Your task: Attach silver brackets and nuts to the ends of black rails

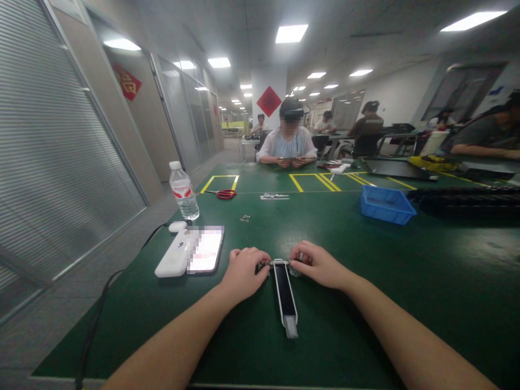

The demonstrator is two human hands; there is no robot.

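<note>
A long, narrow black strip with a white rim (285, 292) lies on the green table and points toward me. Its near end carries a grey tab (291, 326), and a thin metallic crosspiece (280, 263) runs across its far end. My left hand (246, 271) is closed with thumb and fingers at the crosspiece's left end, where a small dark part shows. At the opposite end, my right hand (314, 264) pinches the crosspiece, its fingers curled. The fingers partly hide both ends, and a small clear piece shows beneath my right fingertips.
A white power bank (173, 260), a lit phone (208, 249) and a water bottle (183, 189) stand at left. Beyond are small metal pieces (245, 218), red-handled scissors (226, 194), white strips (274, 196) and a blue bin (387, 205). A person (289, 138) sits opposite.
</note>
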